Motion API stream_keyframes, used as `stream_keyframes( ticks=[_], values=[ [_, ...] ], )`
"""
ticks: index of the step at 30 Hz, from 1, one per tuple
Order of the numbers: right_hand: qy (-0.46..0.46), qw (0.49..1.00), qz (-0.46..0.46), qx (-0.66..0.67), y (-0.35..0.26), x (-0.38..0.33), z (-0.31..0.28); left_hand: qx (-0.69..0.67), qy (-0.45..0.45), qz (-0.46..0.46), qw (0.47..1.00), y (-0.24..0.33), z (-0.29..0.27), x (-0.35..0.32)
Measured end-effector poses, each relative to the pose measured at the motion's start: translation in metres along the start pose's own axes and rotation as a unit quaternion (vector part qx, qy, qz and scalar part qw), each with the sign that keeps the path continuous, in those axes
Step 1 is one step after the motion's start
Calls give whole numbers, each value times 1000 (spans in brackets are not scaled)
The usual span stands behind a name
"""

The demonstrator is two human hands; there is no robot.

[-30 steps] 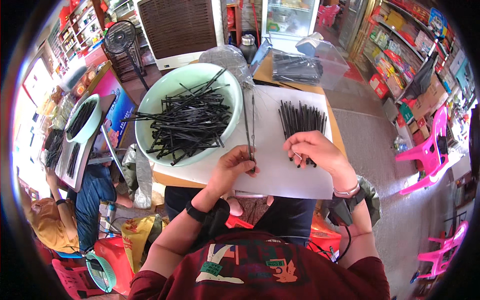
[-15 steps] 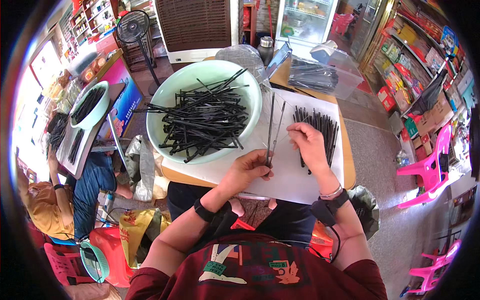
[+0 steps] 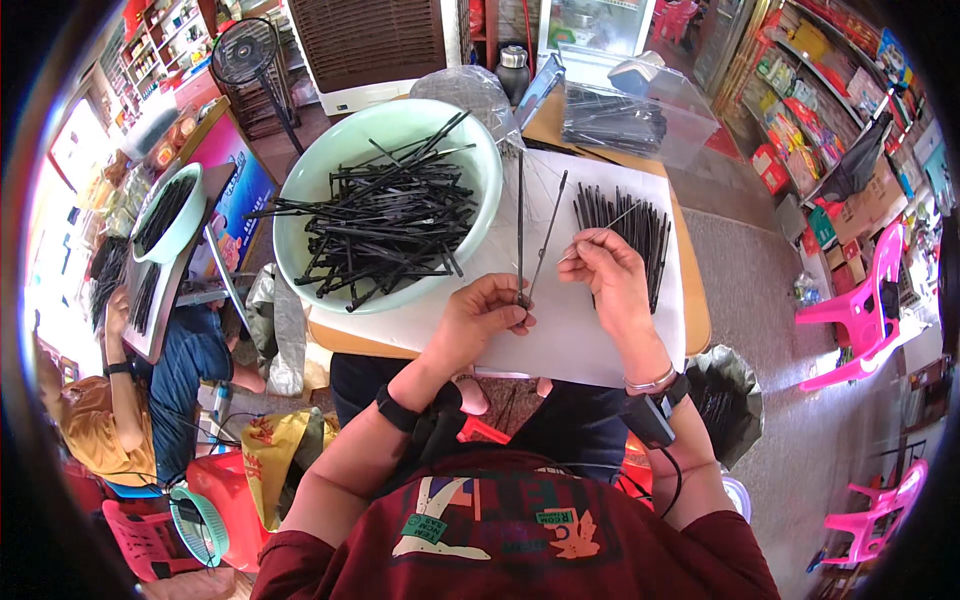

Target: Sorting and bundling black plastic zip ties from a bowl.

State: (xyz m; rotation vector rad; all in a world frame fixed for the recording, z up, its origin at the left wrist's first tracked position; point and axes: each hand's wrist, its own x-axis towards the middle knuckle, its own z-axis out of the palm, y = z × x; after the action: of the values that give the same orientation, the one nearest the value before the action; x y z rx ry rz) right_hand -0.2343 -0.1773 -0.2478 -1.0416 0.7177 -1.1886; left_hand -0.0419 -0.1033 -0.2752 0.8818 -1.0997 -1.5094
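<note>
My left hand (image 3: pixel 475 325) is closed around the lower ends of two thin black strips (image 3: pixel 520 215), which stand up and spread apart in a narrow V. To its right, my right hand (image 3: pixel 612 280) is closed in a pinch on a fine, pale strand (image 3: pixel 603 226) that slants up from the fingertips. Just beyond that hand, a row of black strips (image 3: pixel 650 235) lies side by side on a white sheet (image 3: pixel 560 355). A pale green basin (image 3: pixel 298 165) heaped with loose black strips (image 3: pixel 385 215) stands left of my hands.
A clear plastic box (image 3: pixel 690 140) of black strips sits at the table's back right, near a dark flask (image 3: pixel 513 75). At far left, a person in an orange top (image 3: pixel 105 430) sits by another green basin (image 3: pixel 190 225). Pink chairs (image 3: pixel 860 310) stand at right.
The view has shifted slightly, so the table sits a little higher and further left. My right fingers now pinch a pale strand that shows more clearly; my left hand still holds the two strips.
</note>
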Motion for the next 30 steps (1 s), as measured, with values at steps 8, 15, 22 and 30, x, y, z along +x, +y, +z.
stream_keyframes(
  ticks=[8,15,22,30],
  values=[
    [-35,999,41,4,4,-6,4,5,-6,-1,1000,3,2,-2],
    [-30,999,34,6,1,-5,6,12,-16,11,1000,-1,-1,-1],
    [-43,997,62,-7,3,-6,7,7,-27,14,1000,0,0,0],
    [-35,992,109,-49,4,-3,7,25,-42,14,999,0,0,-2]
  ],
)
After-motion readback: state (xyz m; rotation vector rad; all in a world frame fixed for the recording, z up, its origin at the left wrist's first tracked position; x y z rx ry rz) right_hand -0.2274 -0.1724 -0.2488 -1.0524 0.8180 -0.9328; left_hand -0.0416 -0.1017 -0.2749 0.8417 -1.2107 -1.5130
